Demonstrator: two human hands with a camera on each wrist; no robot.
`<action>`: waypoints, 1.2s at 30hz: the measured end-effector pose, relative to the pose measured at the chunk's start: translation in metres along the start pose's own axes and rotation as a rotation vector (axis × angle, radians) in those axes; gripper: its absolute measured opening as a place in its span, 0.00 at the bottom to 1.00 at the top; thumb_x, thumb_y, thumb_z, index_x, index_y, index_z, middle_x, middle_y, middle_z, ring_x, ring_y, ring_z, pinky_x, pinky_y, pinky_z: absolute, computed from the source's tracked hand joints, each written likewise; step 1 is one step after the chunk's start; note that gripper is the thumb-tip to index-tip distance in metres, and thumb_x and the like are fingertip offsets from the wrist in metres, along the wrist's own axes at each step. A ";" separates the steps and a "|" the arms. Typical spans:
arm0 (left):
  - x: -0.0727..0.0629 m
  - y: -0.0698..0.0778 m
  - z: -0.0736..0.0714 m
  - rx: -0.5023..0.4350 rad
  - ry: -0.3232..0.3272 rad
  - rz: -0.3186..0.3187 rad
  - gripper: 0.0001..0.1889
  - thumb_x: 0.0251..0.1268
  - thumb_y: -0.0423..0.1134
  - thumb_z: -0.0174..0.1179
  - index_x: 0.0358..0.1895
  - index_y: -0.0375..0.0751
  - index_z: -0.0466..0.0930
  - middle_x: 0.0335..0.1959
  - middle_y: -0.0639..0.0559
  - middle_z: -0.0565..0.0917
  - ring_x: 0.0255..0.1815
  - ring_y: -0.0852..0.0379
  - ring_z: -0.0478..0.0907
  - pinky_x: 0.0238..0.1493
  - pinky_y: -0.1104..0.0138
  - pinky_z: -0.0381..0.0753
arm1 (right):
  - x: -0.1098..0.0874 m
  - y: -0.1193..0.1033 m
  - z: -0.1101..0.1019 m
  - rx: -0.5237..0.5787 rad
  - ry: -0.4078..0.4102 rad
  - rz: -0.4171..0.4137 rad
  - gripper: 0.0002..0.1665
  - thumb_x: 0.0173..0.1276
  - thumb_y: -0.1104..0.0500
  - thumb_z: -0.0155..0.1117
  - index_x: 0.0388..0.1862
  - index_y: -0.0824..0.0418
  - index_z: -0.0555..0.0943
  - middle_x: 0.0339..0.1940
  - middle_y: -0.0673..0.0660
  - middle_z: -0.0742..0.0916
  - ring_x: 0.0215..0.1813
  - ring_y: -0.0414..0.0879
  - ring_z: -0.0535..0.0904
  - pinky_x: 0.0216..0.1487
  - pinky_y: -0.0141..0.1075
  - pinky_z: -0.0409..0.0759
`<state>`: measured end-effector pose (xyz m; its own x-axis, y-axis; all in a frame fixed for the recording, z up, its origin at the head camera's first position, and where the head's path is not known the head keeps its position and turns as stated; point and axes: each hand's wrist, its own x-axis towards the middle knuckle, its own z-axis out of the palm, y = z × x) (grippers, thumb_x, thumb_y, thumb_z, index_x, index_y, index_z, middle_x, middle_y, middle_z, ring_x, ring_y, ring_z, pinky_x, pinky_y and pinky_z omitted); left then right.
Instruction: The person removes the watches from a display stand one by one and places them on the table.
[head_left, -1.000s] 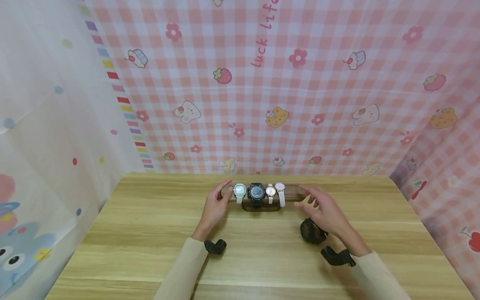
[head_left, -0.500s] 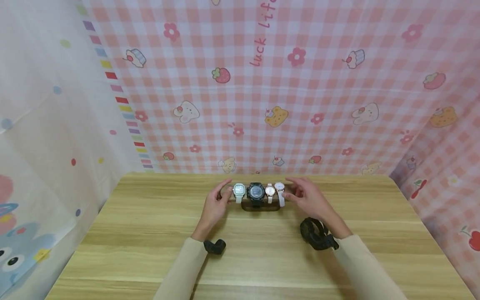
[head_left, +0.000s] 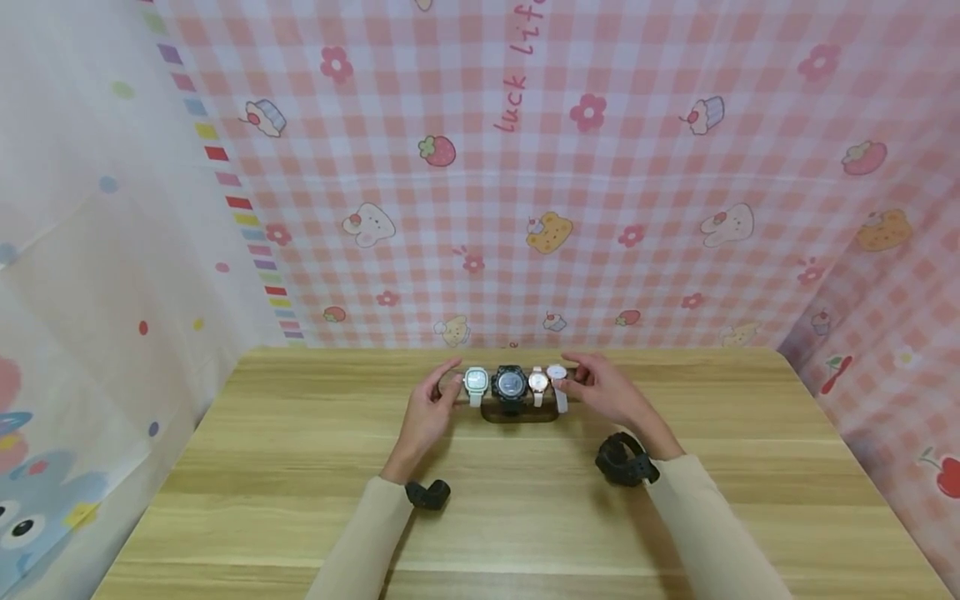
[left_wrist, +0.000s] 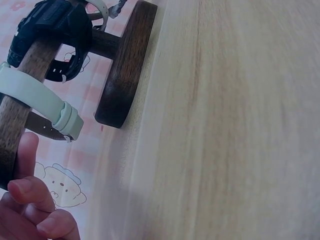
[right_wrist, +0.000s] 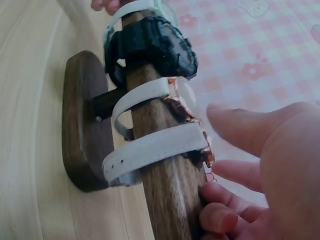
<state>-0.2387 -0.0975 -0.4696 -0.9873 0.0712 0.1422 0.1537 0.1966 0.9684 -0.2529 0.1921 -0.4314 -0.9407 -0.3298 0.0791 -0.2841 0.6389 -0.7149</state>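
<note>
A dark wooden watch stand (left_wrist: 127,70) bears several wristwatches in a row on its crossbar. At its left end is a mint-green watch (head_left: 476,381), followed by a bulky black watch (head_left: 511,383). Two white-strapped, rose-gold watches come after these, an inner watch (head_left: 537,381) and an outer watch (right_wrist: 155,150). My left hand (head_left: 429,408) grips the crossbar's left end beside the mint-green watch. My right hand (head_left: 603,390) holds the outer white-strapped watch at its case, thumb on the near side, with some fingers curled against the crossbar in the right wrist view.
The stand is near the back of a wood-grain table (head_left: 517,517). A checked pink cloth (head_left: 480,183) hangs behind it. A black watch (head_left: 615,458) lies on the table beside my right wrist, partly overlapped by a wrist camera. Another wrist camera (head_left: 429,495) sits on my left wrist.
My right hand has moved left from the crossbar's bare right end to the outermost white-strapped watch. My left hand stays at the left end, and the watches keep their order.
</note>
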 end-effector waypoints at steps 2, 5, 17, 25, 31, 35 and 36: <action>0.001 -0.002 0.000 -0.005 0.000 -0.002 0.20 0.77 0.38 0.54 0.68 0.40 0.73 0.24 0.53 0.70 0.36 0.28 0.74 0.42 0.46 0.84 | 0.001 0.000 0.001 -0.013 0.000 -0.008 0.33 0.71 0.55 0.65 0.69 0.71 0.70 0.34 0.56 0.77 0.37 0.48 0.70 0.37 0.37 0.71; 0.001 -0.003 0.000 -0.015 0.005 -0.001 0.20 0.76 0.38 0.54 0.68 0.40 0.73 0.24 0.52 0.69 0.36 0.29 0.74 0.44 0.43 0.83 | 0.002 -0.002 0.002 -0.023 -0.005 -0.024 0.32 0.72 0.56 0.64 0.68 0.72 0.71 0.32 0.56 0.76 0.37 0.47 0.68 0.37 0.36 0.69; 0.001 -0.001 -0.001 -0.045 0.000 -0.003 0.20 0.76 0.36 0.54 0.67 0.40 0.74 0.24 0.53 0.68 0.30 0.44 0.73 0.48 0.42 0.82 | 0.001 -0.007 0.007 -0.041 -0.009 0.007 0.31 0.72 0.59 0.63 0.69 0.71 0.70 0.31 0.56 0.70 0.39 0.50 0.63 0.39 0.38 0.65; 0.001 0.000 0.000 -0.037 -0.004 0.017 0.20 0.76 0.36 0.54 0.67 0.39 0.74 0.24 0.52 0.68 0.35 0.28 0.72 0.47 0.41 0.82 | 0.001 -0.009 0.008 -0.025 0.015 0.014 0.28 0.72 0.61 0.63 0.67 0.72 0.73 0.31 0.57 0.70 0.40 0.51 0.63 0.41 0.39 0.64; 0.001 0.000 0.000 -0.019 0.001 0.023 0.19 0.76 0.36 0.54 0.67 0.39 0.74 0.23 0.52 0.69 0.29 0.40 0.72 0.45 0.42 0.82 | 0.001 -0.010 0.008 -0.021 0.018 0.042 0.28 0.72 0.61 0.63 0.66 0.72 0.73 0.34 0.58 0.70 0.40 0.51 0.63 0.40 0.38 0.65; 0.001 0.000 0.001 -0.012 0.004 0.018 0.19 0.76 0.36 0.54 0.66 0.39 0.75 0.24 0.51 0.69 0.28 0.50 0.73 0.44 0.43 0.83 | 0.000 -0.009 0.008 -0.023 0.024 0.068 0.27 0.72 0.60 0.63 0.65 0.71 0.74 0.36 0.59 0.71 0.40 0.50 0.64 0.39 0.37 0.66; 0.001 -0.001 0.002 -0.013 0.005 0.018 0.19 0.76 0.36 0.54 0.66 0.39 0.75 0.24 0.51 0.69 0.28 0.51 0.73 0.44 0.44 0.83 | 0.000 -0.009 0.007 -0.026 0.025 0.071 0.27 0.72 0.60 0.63 0.65 0.72 0.74 0.36 0.59 0.71 0.40 0.50 0.64 0.38 0.37 0.66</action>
<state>-0.2397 -0.0961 -0.4705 -0.9846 0.0698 0.1602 0.1705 0.1829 0.9682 -0.2491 0.1812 -0.4299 -0.9629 -0.2658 0.0466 -0.2210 0.6778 -0.7013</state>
